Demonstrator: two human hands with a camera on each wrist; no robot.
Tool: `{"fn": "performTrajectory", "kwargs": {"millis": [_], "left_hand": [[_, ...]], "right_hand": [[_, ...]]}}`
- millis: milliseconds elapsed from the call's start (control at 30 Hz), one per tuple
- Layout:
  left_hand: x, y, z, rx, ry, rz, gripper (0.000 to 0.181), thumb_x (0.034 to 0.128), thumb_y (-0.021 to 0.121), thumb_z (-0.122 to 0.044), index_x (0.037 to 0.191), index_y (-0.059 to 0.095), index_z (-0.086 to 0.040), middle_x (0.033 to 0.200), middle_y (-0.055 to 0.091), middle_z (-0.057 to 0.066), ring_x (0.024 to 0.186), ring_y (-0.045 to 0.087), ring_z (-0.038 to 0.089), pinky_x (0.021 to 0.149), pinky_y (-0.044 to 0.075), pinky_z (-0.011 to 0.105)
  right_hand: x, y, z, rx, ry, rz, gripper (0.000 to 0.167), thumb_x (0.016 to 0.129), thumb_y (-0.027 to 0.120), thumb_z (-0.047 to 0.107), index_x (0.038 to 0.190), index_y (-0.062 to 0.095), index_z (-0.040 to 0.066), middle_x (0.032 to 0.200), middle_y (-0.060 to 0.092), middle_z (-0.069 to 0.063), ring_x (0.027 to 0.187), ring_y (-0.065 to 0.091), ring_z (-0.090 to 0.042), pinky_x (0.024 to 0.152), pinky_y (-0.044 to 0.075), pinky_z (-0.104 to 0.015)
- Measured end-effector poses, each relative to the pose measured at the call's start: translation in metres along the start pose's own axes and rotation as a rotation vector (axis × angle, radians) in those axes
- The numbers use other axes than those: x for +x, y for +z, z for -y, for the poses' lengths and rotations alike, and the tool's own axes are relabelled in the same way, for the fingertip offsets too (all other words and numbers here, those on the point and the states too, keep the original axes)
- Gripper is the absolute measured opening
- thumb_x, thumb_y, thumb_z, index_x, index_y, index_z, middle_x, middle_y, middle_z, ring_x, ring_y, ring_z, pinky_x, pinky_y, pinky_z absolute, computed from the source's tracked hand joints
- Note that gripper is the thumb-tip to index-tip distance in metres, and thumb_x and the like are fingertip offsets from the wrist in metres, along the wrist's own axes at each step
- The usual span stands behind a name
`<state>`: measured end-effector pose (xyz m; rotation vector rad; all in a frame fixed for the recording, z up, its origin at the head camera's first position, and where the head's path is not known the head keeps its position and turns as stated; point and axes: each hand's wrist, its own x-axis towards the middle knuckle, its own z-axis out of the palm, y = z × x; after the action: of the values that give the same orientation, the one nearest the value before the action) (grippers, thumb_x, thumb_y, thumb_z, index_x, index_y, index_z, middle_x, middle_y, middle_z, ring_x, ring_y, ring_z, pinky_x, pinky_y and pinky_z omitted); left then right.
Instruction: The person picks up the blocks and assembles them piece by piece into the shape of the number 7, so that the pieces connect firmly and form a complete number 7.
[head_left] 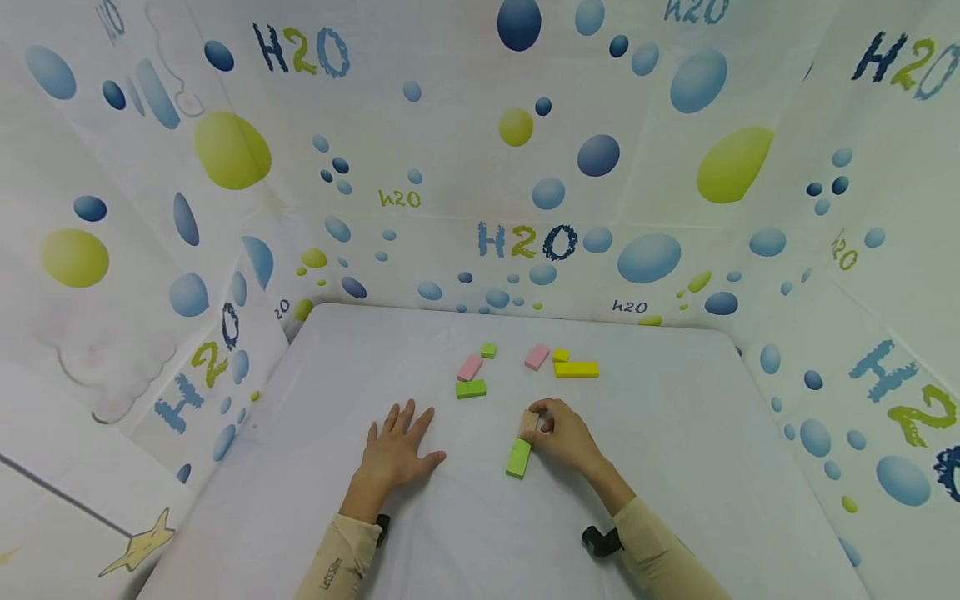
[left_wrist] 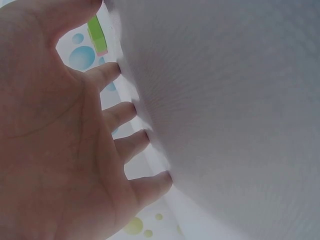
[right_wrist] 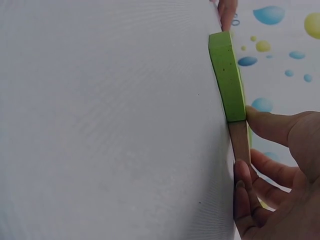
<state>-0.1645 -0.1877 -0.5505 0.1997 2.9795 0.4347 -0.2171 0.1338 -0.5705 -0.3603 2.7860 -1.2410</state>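
My right hand pinches a natural wood block between thumb and fingers, on the white table. That block lies end to end with a green block, which is nearer to me. In the right wrist view, the wood block meets the end of the green block, and the thumb of my right hand is by the joint. My left hand rests on the table to the left with its fingers spread, holding nothing; the left wrist view shows the palm of this hand.
Farther back on the white table lie a green block, a small green block, pink blocks, a small yellow block and a long yellow block. A patterned sheet hangs behind and at both sides.
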Motion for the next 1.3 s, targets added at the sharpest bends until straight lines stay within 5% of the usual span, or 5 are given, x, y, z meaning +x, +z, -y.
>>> {"fn": "performTrajectory", "kwargs": {"millis": [1300], "left_hand": [[0.0031,0.0006,0.0005,0.000,0.003,0.017,0.082,0.0950,0.066,-0.057,0.160,0.043,-0.012,0.168,0.028,0.024,0.154,0.022,0.049,0.117,0.020,0.076]], "right_hand": [[-0.0040,-0.0022,-0.0046,-0.002,-0.065,0.044,0.041,0.090,0.084,0.027,0.125,0.069,0.011,0.110,0.064,0.000,0.093,0.058,-0.013,0.083,0.052,-0.034]]}}
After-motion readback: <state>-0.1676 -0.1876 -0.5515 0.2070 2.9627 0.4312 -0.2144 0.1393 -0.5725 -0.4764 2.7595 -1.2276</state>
